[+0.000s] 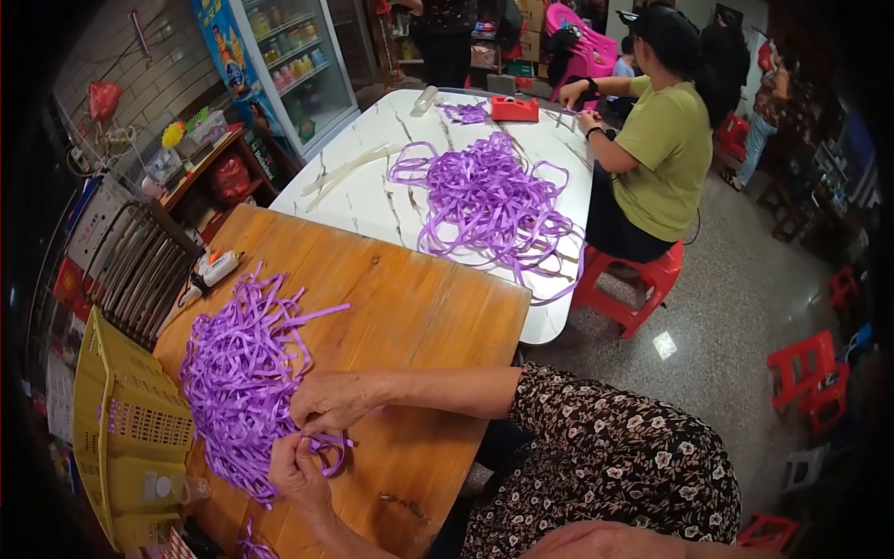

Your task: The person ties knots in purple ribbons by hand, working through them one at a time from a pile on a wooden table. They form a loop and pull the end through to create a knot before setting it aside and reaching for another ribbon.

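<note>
On the wooden table (438, 345), a heap of purple ribbon (233, 363) runs lengthwise from top to bottom of the view, loose ends pointing right. Beside it, the right hand (337, 398) reaches leftward, the left hand (298, 473) angles upward, fingertips pinching ribbon.

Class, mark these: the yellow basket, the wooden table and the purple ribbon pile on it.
Yellow basket (149, 424): head view, perforated wall.
Wooden table (419, 312): head view, bare top.
Purple ribbon pile (237, 373): head view, its middle.

Purp. ribbons (240, 373); blk flwr-print top (643, 456)
</note>
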